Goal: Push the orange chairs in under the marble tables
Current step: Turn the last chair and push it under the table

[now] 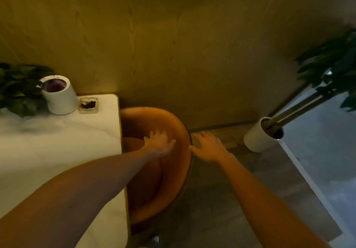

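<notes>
Fingers (158,134) spread, blurred, on chair (173,170)

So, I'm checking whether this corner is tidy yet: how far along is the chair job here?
Largely done for this one: the orange chair sits close against the marble table, its seat partly under the top. In hand: the left hand lies spread on the inside of the curved backrest, and the right hand is at its outer rim. Left: perhaps a last nudge, then letting go. No other chairs are in view.
</notes>
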